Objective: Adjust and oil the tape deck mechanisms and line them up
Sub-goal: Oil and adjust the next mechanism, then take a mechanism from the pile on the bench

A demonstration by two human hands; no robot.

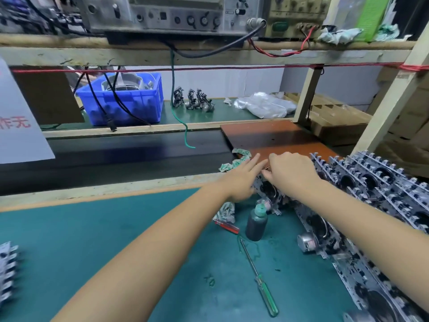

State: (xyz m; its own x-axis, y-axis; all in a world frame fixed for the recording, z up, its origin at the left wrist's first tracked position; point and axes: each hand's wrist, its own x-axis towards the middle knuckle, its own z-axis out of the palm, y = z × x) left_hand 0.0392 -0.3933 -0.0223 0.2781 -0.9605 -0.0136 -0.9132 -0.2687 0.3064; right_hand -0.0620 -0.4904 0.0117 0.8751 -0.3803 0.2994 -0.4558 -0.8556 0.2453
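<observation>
A tape deck mechanism (269, 192) stands on edge at the far side of the green mat, at the head of a row. My left hand (242, 178) lies against its left side with straight fingers. My right hand (291, 174) covers its top with curled fingers and thumb gripping the upper edge; a small brass-coloured bit shows between the two hands. A dark oil bottle (256, 224) with a green nozzle stands just in front of the mechanism. A long row of mechanisms (383, 182) runs off to the right, and a nearer row (348, 254) runs toward me.
A green-handled screwdriver (264, 291) and a red-handled one (228, 226) lie on the green mat (116, 228). A patterned cloth (234, 161) lies by a brown board (274, 138). Beyond the dark belt (116, 159) are a blue crate (123, 98) and three mechanisms (192, 98). More mechanisms (7, 270) sit at the left edge.
</observation>
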